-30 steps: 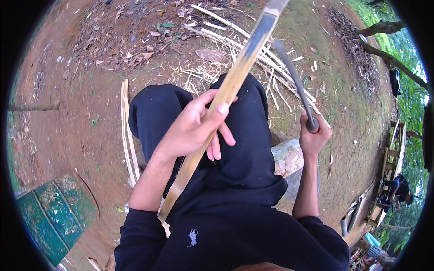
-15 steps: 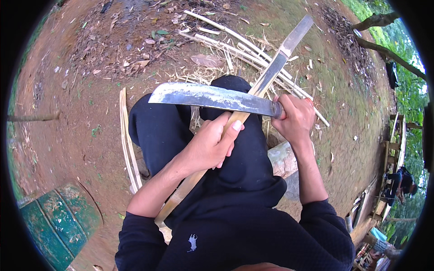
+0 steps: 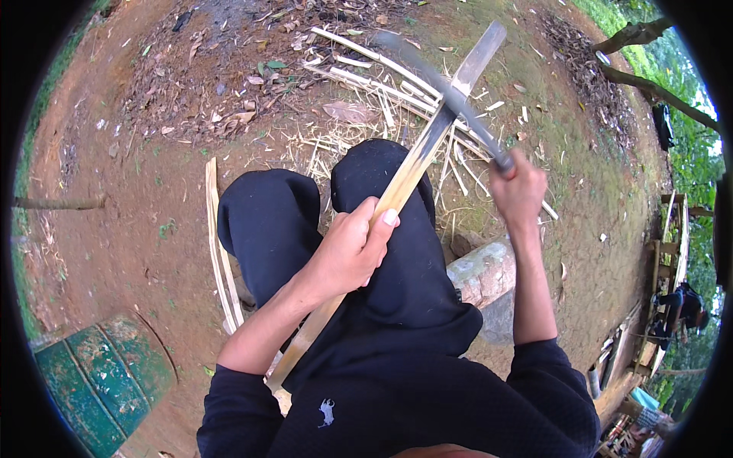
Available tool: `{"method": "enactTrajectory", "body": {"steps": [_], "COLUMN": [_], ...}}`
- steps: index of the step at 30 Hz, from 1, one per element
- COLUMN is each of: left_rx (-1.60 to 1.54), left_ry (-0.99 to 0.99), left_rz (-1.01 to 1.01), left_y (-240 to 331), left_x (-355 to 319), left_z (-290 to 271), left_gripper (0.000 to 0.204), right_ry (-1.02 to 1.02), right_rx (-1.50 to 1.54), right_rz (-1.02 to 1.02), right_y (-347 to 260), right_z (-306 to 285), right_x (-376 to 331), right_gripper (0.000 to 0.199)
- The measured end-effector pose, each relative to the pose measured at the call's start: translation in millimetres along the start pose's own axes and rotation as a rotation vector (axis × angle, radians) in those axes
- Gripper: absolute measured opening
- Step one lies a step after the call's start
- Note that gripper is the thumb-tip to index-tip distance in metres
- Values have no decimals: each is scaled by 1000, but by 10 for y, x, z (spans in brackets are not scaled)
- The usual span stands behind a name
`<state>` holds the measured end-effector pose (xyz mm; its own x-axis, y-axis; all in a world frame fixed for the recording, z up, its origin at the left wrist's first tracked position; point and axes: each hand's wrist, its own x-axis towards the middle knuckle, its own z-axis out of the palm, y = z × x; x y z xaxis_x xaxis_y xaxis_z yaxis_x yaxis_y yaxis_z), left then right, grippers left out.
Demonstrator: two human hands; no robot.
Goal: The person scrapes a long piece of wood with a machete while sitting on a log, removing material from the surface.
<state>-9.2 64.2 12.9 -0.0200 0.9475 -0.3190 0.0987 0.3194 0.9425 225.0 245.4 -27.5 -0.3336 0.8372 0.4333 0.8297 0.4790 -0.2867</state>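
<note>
My left hand is wrapped round a long bamboo strip, which slants from beside my left forearm up past my knees to the far right. Its far part is darker, with a pale joint near the end. In my right hand is the handle of a machete. Its blade is smeared by motion and crosses the far part of the strip, pointing away and to the left. Whether the edge touches the bamboo I cannot tell. My knees, in dark trousers, lie under the strip.
Several split bamboo strips and thin shavings lie on the ground beyond my knees. Two pale strips lie left of my leg. A log is at my right, a green drum at the lower left.
The machete has moved outward along the strip, and its blade has swung from pointing left to pointing away. My right hand went slightly farther out; my left hand shifted a little left with the strip.
</note>
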Motion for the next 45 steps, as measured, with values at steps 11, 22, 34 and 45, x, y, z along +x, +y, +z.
{"method": "enactTrajectory", "body": {"steps": [11,22,34,45], "left_rx": [107,33,-89,33], "left_ry": [117,10,-37,48], "left_rz": [174,60,-24,101], "left_y": [-157,-85,-17,-69], "left_x": [10,-49,-59,-119], "left_z": [39,-40,-66,-141], "left_gripper": [36,32,27,32], "right_ry": [-33,144,-108,30], "right_rx": [61,79,153,20], "right_rz": [-406,357,-359,277], "right_y": [-289,369,-669,-196], "right_z": [168,-17,27,368], "right_x": [-139,166,-325,265], "right_gripper": [32,21,27,11]}}
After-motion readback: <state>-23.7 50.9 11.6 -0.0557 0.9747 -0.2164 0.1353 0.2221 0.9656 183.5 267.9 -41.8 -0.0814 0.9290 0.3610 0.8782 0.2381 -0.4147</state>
